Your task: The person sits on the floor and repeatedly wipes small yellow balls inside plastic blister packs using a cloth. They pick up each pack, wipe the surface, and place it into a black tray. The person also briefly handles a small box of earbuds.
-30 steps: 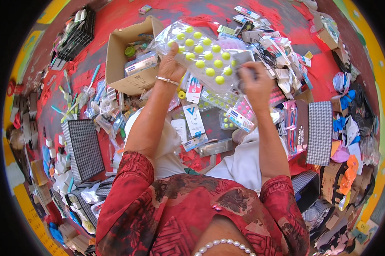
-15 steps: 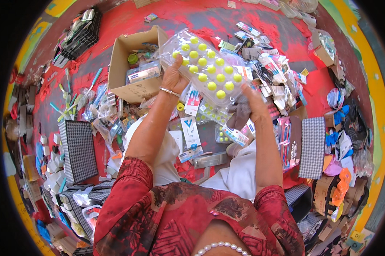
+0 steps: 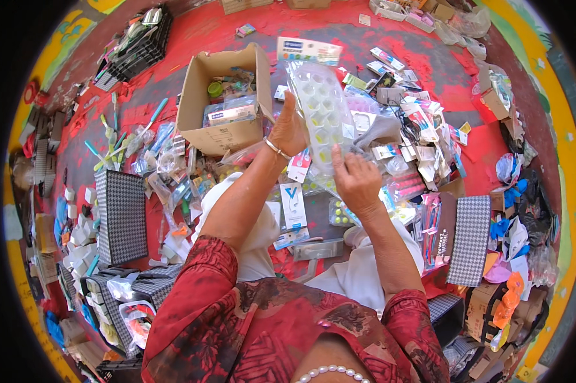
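A clear plastic tray [image 3: 323,112] with rows of rounded hollows is held up in front of me, tilted. Only faint yellow shows through it. A printed header card [image 3: 309,51] stands at its top end. My left hand [image 3: 289,131] grips the tray's left edge, thumb upward. At the lower right end my right hand [image 3: 358,182] holds on, with its index finger stretched along the plastic and the other fingers bent. Below lie a white card pack [image 3: 293,205] with a blue mark and another pack of yellow balls [image 3: 342,214].
An open cardboard box [image 3: 221,137] with small packs inside stands to the left. Heaped small packages [image 3: 422,121] spread at the right. Checkered boxes [image 3: 123,217] flank me on both sides. A black crate [image 3: 138,54] stands at the far left, and long-handled brushes [image 3: 119,147] lie nearer.
The tray has been turned over and swung more upright, so its bright yellow balls now show only faintly. My right hand has moved down and left along it. The header card has come into view.
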{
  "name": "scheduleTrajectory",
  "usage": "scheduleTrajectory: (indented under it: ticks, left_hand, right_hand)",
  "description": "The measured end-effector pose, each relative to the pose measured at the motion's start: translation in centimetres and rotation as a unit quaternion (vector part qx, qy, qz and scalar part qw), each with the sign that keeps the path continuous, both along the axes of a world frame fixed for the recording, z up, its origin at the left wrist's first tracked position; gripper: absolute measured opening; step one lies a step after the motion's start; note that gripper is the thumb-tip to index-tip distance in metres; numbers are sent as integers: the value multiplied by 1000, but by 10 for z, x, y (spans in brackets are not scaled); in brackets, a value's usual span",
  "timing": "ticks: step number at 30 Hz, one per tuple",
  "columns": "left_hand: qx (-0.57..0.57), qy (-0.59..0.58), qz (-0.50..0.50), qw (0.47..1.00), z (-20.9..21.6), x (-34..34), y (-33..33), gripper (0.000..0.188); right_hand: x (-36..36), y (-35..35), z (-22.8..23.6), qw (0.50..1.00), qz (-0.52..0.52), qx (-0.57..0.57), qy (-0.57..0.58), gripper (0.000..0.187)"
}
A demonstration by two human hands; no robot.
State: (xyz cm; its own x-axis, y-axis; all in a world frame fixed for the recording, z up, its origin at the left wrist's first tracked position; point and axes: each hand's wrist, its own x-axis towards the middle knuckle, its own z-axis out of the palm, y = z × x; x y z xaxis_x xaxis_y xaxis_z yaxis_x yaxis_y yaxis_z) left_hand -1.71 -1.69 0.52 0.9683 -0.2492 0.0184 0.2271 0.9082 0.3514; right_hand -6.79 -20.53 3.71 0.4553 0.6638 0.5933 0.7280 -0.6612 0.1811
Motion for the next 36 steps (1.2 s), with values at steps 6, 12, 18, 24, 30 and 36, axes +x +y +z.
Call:
scheduleTrajectory:
  ticks: [6, 12, 18, 24, 30, 36]
  left_hand:
    - [10, 110, -66, 992, -2, -4, 7, 49]
    - [52, 39, -121, 991, -3, -6, 3, 49]
    - [36, 52, -188, 980, -16, -22, -14, 45]
    - [181, 67, -236, 953, 8, -44, -31, 58]
    - [156, 53, -279, 946, -3, -45, -39, 63]
    - [-22, 111, -216, 970, -20, -31, -20, 36]
  right_hand:
    - [-12, 3, 14, 986, 37, 13, 161, 36]
    - [-2, -22, 73, 785, 29, 477, 394, 21]
    - [8, 6, 35, 935, 103, 193, 280, 36]
    - [56, -28, 17, 956, -24, 225, 187, 23]
    - [63, -24, 18, 895, -20, 352, 275, 18]
    - [25, 12, 15, 871, 42, 318, 373, 21]
